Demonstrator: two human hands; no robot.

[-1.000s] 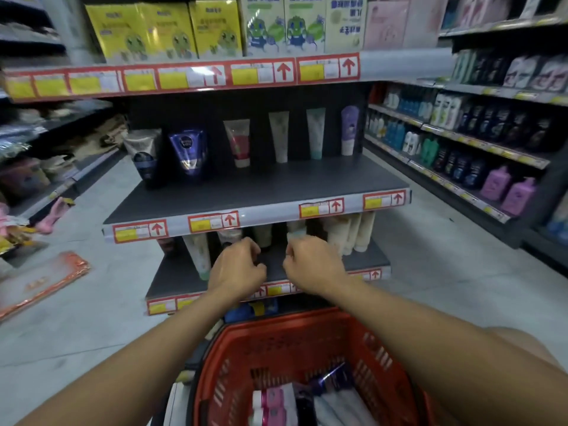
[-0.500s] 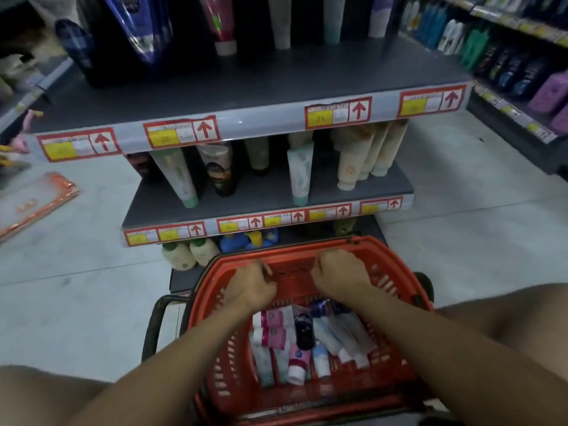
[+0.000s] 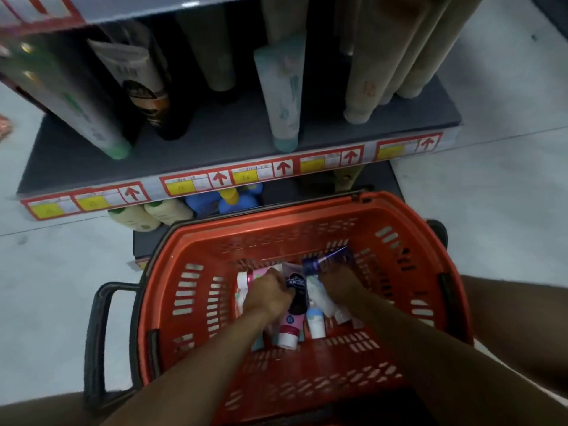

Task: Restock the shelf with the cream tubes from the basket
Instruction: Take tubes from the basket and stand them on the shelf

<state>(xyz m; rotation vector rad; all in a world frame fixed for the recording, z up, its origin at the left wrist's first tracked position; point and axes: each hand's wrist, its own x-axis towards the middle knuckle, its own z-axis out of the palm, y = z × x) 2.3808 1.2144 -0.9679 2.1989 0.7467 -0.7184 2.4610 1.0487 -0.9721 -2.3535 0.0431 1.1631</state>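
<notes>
Both hands down in red basket [image 3: 196, 305], on the tube pile.
Left hand [image 3: 270, 292] fingers curled onto cream tubes [image 3: 295, 321] at pile's 10 o'clock; right hand [image 3: 341, 284] fingers curled at 2 o'clock; actual grip on either: can't tell. Black handle [image 3: 95, 339] at basket's 9 o'clock. Shelf [image 3: 215, 133] at 12 o'clock, upright tubes standing on it.
</notes>
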